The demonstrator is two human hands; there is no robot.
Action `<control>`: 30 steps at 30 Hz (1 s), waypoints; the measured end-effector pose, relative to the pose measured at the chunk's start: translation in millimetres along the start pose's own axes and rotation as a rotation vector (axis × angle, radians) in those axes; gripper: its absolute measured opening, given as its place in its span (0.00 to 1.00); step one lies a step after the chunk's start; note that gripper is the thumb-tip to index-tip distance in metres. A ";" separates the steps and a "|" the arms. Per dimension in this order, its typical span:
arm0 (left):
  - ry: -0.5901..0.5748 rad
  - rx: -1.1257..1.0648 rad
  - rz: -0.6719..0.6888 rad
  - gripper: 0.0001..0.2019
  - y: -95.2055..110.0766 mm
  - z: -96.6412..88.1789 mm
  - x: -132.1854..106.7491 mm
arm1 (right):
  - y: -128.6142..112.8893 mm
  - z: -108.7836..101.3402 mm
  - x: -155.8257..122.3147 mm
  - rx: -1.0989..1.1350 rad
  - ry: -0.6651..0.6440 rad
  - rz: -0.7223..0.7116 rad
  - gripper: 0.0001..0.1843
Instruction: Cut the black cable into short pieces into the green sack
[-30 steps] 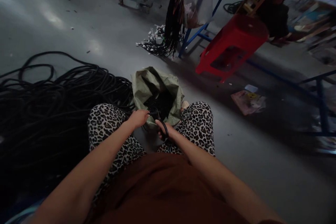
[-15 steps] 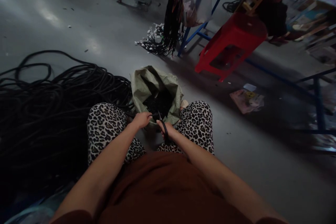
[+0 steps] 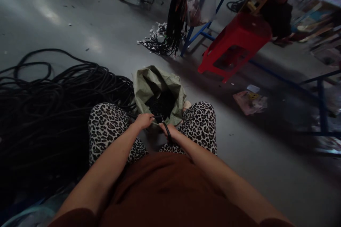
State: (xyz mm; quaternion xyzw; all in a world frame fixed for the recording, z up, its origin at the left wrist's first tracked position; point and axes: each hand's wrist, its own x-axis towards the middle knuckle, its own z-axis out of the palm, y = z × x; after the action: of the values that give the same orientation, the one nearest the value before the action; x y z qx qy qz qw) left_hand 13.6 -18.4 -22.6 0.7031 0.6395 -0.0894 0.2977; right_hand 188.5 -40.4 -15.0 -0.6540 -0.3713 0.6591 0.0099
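My left hand is closed round a black cord, whose short end sticks out to the right past the fingertips. In my right hand is a pair of scissors with black handles, the blades pointing up toward that cord end. Whether the blades touch the cord is too small to tell. Both hands are at the near rim of an open green woven sack. Dark short pieces lie inside it. The sack stands between my knees, which are in leopard-print trousers.
A large heap of black cord spreads over the floor at left. Beyond the sack, a bundle of black cords with white tips hangs by a blue metal frame. At right are a red plastic stool, a plastic packet and part of another person.
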 end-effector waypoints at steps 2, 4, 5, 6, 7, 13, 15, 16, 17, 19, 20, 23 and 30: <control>0.002 0.005 0.009 0.17 -0.1 -0.1 0.1 | -0.3 0.2 -0.8 -0.040 0.028 0.002 0.22; -0.002 0.007 0.004 0.17 0.3 -0.9 -0.2 | -0.6 0.4 -1.4 -0.075 0.038 -0.001 0.22; -0.005 0.008 -0.001 0.17 0.6 -1.6 -0.5 | -0.7 0.4 -1.7 -0.081 0.036 -0.006 0.22; -0.008 0.008 -0.008 0.17 1.0 -2.2 -0.7 | -0.6 0.4 -1.9 -0.082 0.033 -0.010 0.21; -0.011 0.007 -0.017 0.16 1.4 -2.8 -1.0 | -0.5 0.2 -2.3 -0.078 0.029 -0.016 0.21; -0.012 0.007 -0.046 0.16 0.0 -1.8 0.6 | -1.4 -1.3 -5.5 -0.076 0.016 -0.026 0.21; -0.001 0.010 -0.042 0.16 -1.6 -0.2 2.0 | -2.5 -1.8 -5.8 -0.075 0.026 -0.014 0.22; 0.004 0.006 -0.041 0.16 -2.2 0.5 2.5 | -2.9 -2.1 -5.5 -0.071 0.033 -0.008 0.22; 0.008 0.000 -0.042 0.16 -2.7 0.9 3.0 | -3.3 -2.4 -5.0 -0.068 0.040 -0.005 0.22; 0.018 -0.013 -0.047 0.16 -3.3 0.9 3.5 | -3.6 -2.9 -3.6 -0.062 0.057 -0.006 0.23; 0.025 -0.019 -0.048 0.16 -3.5 0.6 3.6 | -3.7 -3.1 -3.0 -0.056 0.059 -0.003 0.24; 0.050 -0.032 -0.048 0.16 -3.8 -0.8 3.7 | -4.3 -2.8 -2.8 -0.017 0.022 0.040 0.27; 0.096 -0.059 -0.046 0.17 -3.0 -3.3 3.9 | -8.0 -1.6 -7.8 0.037 -0.077 0.046 0.29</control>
State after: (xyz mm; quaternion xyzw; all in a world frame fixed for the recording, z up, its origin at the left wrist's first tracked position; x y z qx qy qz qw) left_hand 10.5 -13.3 -22.8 0.6824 0.6716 -0.0436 0.2853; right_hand 187.2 -37.8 -4.1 -0.6361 -0.3440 0.6907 -0.0072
